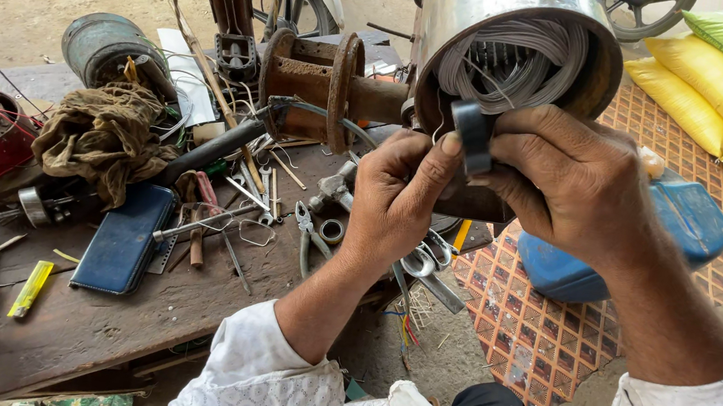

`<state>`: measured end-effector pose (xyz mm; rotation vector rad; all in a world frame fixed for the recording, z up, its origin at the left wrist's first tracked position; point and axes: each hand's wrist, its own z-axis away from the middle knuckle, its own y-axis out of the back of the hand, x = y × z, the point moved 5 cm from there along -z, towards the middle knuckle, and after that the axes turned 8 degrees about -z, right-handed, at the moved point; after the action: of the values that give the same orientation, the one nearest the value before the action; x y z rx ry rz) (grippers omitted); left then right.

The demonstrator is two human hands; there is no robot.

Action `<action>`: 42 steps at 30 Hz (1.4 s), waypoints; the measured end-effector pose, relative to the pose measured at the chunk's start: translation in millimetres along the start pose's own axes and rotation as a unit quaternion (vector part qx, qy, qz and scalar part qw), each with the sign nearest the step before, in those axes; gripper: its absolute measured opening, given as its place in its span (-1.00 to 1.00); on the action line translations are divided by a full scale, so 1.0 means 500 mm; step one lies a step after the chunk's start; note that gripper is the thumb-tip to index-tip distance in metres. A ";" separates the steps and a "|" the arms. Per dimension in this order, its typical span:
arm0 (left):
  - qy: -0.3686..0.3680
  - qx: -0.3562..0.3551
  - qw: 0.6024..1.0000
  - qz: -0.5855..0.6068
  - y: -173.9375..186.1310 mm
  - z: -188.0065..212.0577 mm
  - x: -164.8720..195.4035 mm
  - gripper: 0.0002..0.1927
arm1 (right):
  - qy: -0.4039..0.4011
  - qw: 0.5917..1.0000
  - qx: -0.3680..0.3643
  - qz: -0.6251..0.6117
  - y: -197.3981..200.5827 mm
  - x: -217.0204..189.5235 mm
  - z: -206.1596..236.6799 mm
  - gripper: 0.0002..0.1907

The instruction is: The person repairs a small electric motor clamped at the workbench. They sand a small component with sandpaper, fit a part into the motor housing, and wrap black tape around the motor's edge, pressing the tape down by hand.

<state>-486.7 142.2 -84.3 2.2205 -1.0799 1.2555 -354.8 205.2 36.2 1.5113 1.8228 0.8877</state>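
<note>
Grey wire coils (pixel 509 61) fill the open mouth of the shiny steel motor housing (pixel 492 9), whose long axis tilts toward the viewer, directly above both hands: the right hand (pixel 564 176) pinches a small dark clip (pixel 473 134) at the rim, nearer than the left hand (pixel 398 198), closed on thin wire.

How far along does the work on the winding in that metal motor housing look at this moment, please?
Done: pale wire coils already sit packed inside the shiny motor housing. In hand: the right hand presses a small dark piece at the housing's open end, while the left hand pinches thin wire beside it. Left: loose wire ends show at the mouth, and pliers lie unused on the wooden bench.
</note>
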 end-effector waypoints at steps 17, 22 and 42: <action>-0.125 0.017 0.979 -0.159 -0.007 0.009 0.068 -0.75 | -0.089 0.991 -0.103 0.011 0.012 0.018 -0.054 -0.72; -0.124 -0.002 0.990 -0.072 -0.004 0.026 0.089 -0.78 | -0.087 0.984 -0.114 -0.102 0.039 0.019 -0.037 -0.81; -0.110 -0.069 0.987 -0.095 -0.008 0.008 0.041 -0.85 | -0.069 0.988 -0.054 -0.129 0.007 0.041 0.004 -0.82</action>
<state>-474.9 133.2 -68.8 2.3307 -0.9723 0.8485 -354.6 225.9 37.1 1.2062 1.7880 0.7253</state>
